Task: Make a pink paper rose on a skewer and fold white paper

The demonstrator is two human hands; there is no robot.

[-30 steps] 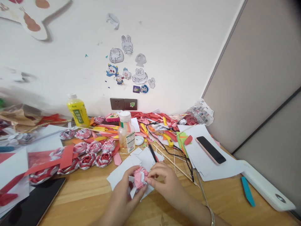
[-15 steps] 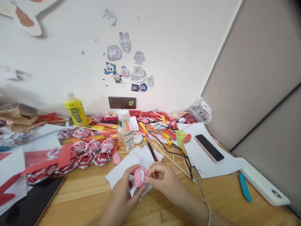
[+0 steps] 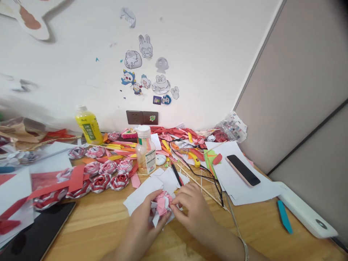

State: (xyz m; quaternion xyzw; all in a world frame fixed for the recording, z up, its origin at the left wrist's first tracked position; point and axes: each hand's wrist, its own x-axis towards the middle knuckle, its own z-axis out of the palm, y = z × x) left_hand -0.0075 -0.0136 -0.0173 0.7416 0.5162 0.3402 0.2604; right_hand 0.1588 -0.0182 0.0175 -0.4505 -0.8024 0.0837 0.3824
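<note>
A pink and white paper flower (image 3: 163, 203) is held low in the middle of the view, above white paper sheets (image 3: 141, 192). Around its left and lower sides wrap the thumb and fingers of my left hand (image 3: 144, 221), closed on it. My right hand (image 3: 194, 212) pinches at the flower's right edge with thumb and forefinger. Finished-looking red, pink and white paper roses (image 3: 100, 182) lie in rows to the left. A black pen (image 3: 176, 175) lies just behind my hands.
Behind stand a clear bottle (image 3: 146, 150) and a yellow bottle (image 3: 88, 127), among coloured paper strips (image 3: 187, 137). A phone (image 3: 243, 170) rests on paper at right, near a white device (image 3: 304, 210). A dark tablet (image 3: 38, 232) lies front left; thin sticks (image 3: 203, 188) lie centre right.
My right hand has turned slightly, its fingers lifting and shifting at the flower's right edge. My left hand keeps its hold. The whole view has shifted slightly.
</note>
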